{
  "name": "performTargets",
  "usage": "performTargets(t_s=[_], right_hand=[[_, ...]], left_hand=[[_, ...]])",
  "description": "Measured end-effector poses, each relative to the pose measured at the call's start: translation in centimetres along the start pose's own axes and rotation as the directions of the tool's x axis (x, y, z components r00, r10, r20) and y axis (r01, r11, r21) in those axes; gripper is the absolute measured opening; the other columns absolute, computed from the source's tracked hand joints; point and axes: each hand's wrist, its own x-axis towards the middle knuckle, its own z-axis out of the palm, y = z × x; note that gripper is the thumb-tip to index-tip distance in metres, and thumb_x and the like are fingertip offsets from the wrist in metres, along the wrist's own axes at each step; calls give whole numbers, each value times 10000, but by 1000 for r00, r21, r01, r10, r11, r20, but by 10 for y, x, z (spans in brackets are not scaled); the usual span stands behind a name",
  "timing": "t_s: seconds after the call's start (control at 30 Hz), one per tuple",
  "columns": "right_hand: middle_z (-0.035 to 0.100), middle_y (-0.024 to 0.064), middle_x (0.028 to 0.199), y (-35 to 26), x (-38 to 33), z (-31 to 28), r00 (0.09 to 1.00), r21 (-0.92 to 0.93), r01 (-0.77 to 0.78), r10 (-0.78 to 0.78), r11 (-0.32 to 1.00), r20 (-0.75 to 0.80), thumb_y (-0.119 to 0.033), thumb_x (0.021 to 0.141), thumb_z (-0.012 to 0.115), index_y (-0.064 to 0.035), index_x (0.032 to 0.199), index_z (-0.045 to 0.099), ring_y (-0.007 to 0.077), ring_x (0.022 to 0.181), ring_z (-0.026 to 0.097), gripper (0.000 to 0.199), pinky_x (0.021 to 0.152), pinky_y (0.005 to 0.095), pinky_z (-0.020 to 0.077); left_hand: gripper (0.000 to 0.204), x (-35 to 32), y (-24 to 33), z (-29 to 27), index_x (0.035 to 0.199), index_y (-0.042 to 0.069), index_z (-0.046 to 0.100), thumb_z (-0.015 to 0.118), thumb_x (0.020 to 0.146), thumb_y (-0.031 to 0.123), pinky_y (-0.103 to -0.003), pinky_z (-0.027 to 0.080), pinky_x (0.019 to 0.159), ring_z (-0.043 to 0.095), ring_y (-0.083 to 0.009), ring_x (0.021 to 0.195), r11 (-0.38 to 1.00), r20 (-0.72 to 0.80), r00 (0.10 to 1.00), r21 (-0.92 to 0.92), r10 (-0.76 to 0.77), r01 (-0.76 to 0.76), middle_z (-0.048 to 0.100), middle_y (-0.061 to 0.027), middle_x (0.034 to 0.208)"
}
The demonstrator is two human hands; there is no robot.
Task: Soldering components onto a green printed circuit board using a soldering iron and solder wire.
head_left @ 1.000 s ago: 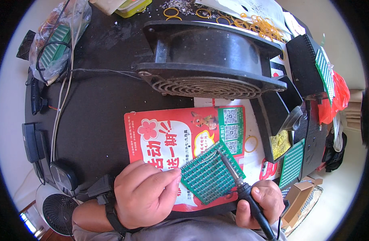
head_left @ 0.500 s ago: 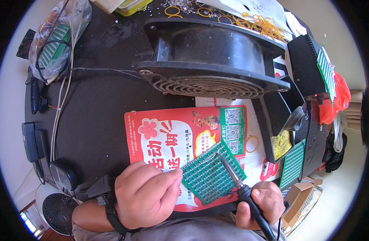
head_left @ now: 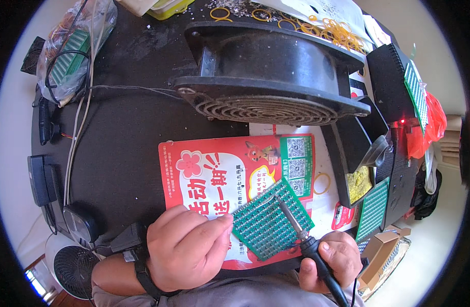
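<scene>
A green circuit board (head_left: 268, 230) with rows of small solder points lies tilted on a red-and-white printed sheet (head_left: 194, 153). My right hand (head_left: 337, 260) is closed round the black handle of a soldering iron (head_left: 296, 222), its metal tip at the board's upper part. From the left, my left hand (head_left: 189, 248) pinches a thin silvery solder wire (head_left: 255, 205) beside the board's left corner. The wire runs across the board toward the iron's tip. Whether tip and wire touch is too small to tell.
A large black fan (head_left: 276, 71) stands just beyond the sheet. To the right are a black stand with a yellow sponge (head_left: 359, 185) and another green board (head_left: 373, 210). Rubber bands (head_left: 337, 33) lie at the back; cables (head_left: 79, 128) and adapters (head_left: 40, 179) line the left.
The iron's tip has shifted very slightly up and left on the board. A red light now glows on the black box at the right. My left hand is nearly unmoved.
</scene>
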Motion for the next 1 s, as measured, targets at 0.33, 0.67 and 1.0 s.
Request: performTargets(t_s=[0.33, 0.67, 1.0], right_hand=[[573, 76, 670, -1, 0, -3, 999, 0, -9, 9, 1000, 33, -140, 834, 753, 14, 1099, 604, 199, 509, 547, 341, 470, 328, 443], [577, 77, 662, -2, 2, -4, 998, 5, 4, -5, 1000, 55, -130, 820, 760, 14, 1088, 603, 201, 504, 554, 343, 463, 329, 442], [576, 78, 667, -1, 1, -1, 1000, -4, 19, -19, 1000, 19, -135, 826, 754, 7, 1063, 605, 204, 493, 547, 314, 455, 328, 442]], left_hand=[[270, 0, -3, -5, 994, -9, 746, 802, 730, -14, -326, 489, 554, 609, -213, 590, 998, 75, 996, 34, 56, -59, 664, -66, 774], [232, 1, 0, -1, 931, 7, 748, 783, 717, -75, -337, 453, 531, 586, -226, 533, 999, 32, 999, 25, 40, -41, 643, -64, 699], [207, -2, -1, -3, 924, 11, 725, 793, 730, -11, -324, 507, 566, 626, -226, 587, 998, 45, 998, 46, 35, -37, 659, -74, 729]])
